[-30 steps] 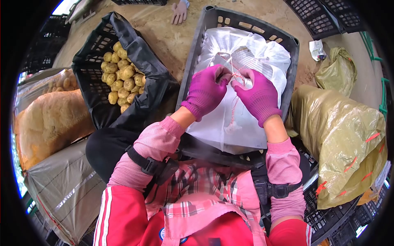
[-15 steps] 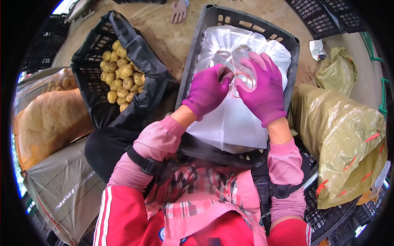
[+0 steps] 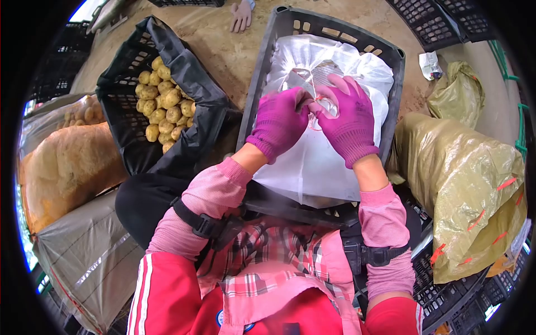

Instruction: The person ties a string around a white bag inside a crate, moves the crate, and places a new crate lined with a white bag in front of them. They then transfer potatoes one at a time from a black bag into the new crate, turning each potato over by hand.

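My left hand (image 3: 279, 124), in a purple knit glove, is closed in a pinch on thin red-and-white string (image 3: 319, 99). Close beside it, my right hand (image 3: 349, 121), gloved the same way, has thumb and fingers drawn together at the string. Both hands hover over a white sheet (image 3: 304, 170) that lines a black plastic crate (image 3: 397, 84). The sheet is gathered toward the string, and through an opening beyond my hands something grey and striped shows. What lies under the sheet is hidden.
Left of the crate stands another black crate with a dark liner (image 3: 192, 61), holding many potatoes (image 3: 167, 103). Full sacks (image 3: 78, 162) lie at the far left. An olive plastic sack (image 3: 446, 178) is at the right. A loose glove (image 3: 242, 15) rests on the ground ahead.
My right hand has moved left and closed its fingers at the string, close to my left hand. My left hand has barely moved.
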`<action>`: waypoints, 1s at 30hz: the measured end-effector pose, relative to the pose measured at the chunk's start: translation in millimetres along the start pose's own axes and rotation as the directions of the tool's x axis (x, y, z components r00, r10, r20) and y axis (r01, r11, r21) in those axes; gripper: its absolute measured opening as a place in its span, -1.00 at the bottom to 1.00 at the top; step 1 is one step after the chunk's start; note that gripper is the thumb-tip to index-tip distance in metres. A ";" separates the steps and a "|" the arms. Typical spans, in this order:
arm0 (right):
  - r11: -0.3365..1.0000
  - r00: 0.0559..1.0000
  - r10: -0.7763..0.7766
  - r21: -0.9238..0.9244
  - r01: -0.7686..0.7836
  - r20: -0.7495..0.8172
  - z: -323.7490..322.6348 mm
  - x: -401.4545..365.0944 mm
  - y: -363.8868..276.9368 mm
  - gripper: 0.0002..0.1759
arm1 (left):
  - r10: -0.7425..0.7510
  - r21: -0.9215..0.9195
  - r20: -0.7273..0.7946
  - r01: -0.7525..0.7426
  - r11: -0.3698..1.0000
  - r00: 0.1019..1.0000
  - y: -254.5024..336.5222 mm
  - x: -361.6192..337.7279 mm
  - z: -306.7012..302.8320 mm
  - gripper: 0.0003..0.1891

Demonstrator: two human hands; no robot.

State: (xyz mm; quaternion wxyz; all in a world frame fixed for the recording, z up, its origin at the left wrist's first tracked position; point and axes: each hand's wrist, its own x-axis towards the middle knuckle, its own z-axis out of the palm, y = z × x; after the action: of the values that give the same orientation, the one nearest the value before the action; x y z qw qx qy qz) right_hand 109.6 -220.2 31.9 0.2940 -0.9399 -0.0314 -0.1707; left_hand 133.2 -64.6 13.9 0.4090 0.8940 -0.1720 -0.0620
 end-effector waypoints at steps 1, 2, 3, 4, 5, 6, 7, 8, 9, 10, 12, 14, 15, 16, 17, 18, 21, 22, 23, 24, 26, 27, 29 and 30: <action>0.994 0.994 0.084 0.070 -0.089 0.067 2.7 -2.3 5.8 -0.77 | 0.009 0.007 -0.011 -0.009 1.000 1.000 -2.2 0.6 0.7 -0.90; 0.975 0.977 0.161 0.131 -0.180 0.139 2.4 -2.9 11.0 -0.79 | 0.018 0.011 -0.024 -0.018 1.000 1.000 -3.6 1.0 2.1 -0.91; 0.880 0.927 0.326 0.298 -0.369 0.186 -1.8 -1.0 13.8 -0.81 | 0.020 0.003 -0.022 -0.020 1.000 1.000 -4.4 0.7 3.6 -0.91; 0.816 0.898 0.401 0.375 -0.440 0.180 -2.4 -0.6 21.2 -0.79 | 0.022 -0.003 -0.021 -0.022 1.000 1.000 -5.5 0.4 4.2 -0.91; 0.761 0.864 0.475 0.414 -0.500 0.169 -4.8 1.7 23.6 -0.77 | 0.024 -0.007 -0.021 -0.025 1.000 0.999 -7.0 0.2 4.2 -0.91; 0.699 0.822 0.546 0.452 -0.554 0.161 -7.3 4.0 25.1 -0.76 | 0.030 -0.003 -0.032 -0.031 1.000 0.999 -7.6 -0.2 4.0 -0.92; 0.656 0.810 0.548 0.494 -0.571 0.209 -8.6 4.7 30.2 -0.68 | 0.036 0.002 -0.043 -0.036 0.999 0.998 -8.0 -0.3 4.2 -0.93; 0.791 0.890 0.431 0.411 -0.452 0.148 -7.5 4.3 29.2 -0.65 | 0.041 0.005 -0.053 -0.041 0.999 0.998 -8.4 -0.5 4.9 -0.94; 0.895 0.949 0.298 0.314 -0.315 0.102 -6.2 3.5 24.6 -0.63 | 0.063 0.045 -0.059 -0.061 0.997 0.996 -6.0 -0.4 3.6 -0.95; 0.964 0.986 0.153 0.207 -0.165 0.072 -4.7 2.6 18.7 -0.61 | 0.085 0.085 -0.065 -0.079 0.993 0.994 -3.5 -0.2 1.9 -0.95; 0.934 0.928 0.267 0.167 -0.316 0.260 1.7 -0.8 7.8 -0.57 | 0.128 0.122 -0.070 -0.119 0.985 0.989 -3.0 -0.2 1.8 -0.95; 0.858 0.900 0.358 0.291 -0.422 0.249 12.3 -8.0 17.4 -0.66 | 0.175 0.113 -0.067 -0.167 0.980 0.982 -5.2 1.2 4.9 -0.95; 0.772 0.864 0.418 0.392 -0.501 0.281 9.8 -7.7 16.1 -0.68 | 0.173 0.113 -0.069 -0.165 0.980 0.982 -5.0 2.2 5.6 -0.95; 0.668 0.824 0.467 0.483 -0.566 0.319 5.9 -6.3 13.1 -0.70 | 0.172 0.115 -0.074 -0.163 0.980 0.982 -4.9 3.6 5.8 -0.95; 0.547 0.781 0.508 0.564 -0.619 0.365 4.2 -5.3 11.4 -0.72 | 0.170 0.117 -0.078 -0.160 0.980 0.982 -5.2 4.4 5.8 -0.95; 0.546 0.791 0.504 0.581 -0.604 0.348 6.0 -5.9 13.2 -0.73 | 0.145 0.109 -0.088 -0.135 0.985 0.985 -4.0 4.7 5.4 -0.95; 0.573 0.801 0.499 0.568 -0.591 0.331 7.0 -7.6 18.5 -0.76 | 0.171 0.130 -0.198 -0.148 0.980 0.965 5.1 7.3 8.4 -0.95; 0.601 0.793 0.500 0.521 -0.607 0.347 2.5 -4.6 17.0 -0.77 | 0.247 0.176 -0.285 -0.203 0.963 0.926 11.4 9.8 10.1 -0.94; 0.626 0.785 0.502 0.473 -0.620 0.364 0.0 -3.3 16.2 -0.77 | 0.322 0.227 -0.366 -0.252 0.941 0.873 15.2 11.2 10.6 -0.94; 0.628 0.800 0.496 0.496 -0.599 0.338 1.4 -4.4 15.7 -0.77 | 0.323 0.240 -0.311 -0.255 0.937 0.894 12.1 11.6 11.2 -0.92; 0.632 0.827 0.485 0.541 -0.555 0.283 5.7 -7.4 13.6 -0.77 | 0.319 0.264 -0.198 -0.263 0.928 0.927 2.8 13.5 9.6 -0.90; 0.631 0.814 0.507 0.521 -0.575 0.284 5.6 -7.5 13.6 -0.77 | 0.318 0.258 -0.166 -0.270 0.928 0.934 0.9 14.9 7.9 -0.89; 0.628 0.784 0.552 0.478 -0.614 0.283 4.5 -7.0 15.0 -0.78 | 0.313 0.244 -0.104 -0.280 0.928 0.944 -2.0 16.7 5.6 -0.87; 0.584 0.767 0.578 0.516 -0.627 0.278 3.8 -6.5 18.8 -0.79 | 0.215 0.141 -0.110 -0.199 0.970 0.970 -4.8 15.8 4.7 -0.87</action>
State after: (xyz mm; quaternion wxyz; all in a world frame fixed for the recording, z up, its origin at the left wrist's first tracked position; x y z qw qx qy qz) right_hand 107.7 -233.3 16.6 0.6052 -0.7631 0.2267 -0.0051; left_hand 148.0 -70.8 7.6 0.3646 0.8979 -0.2421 0.0483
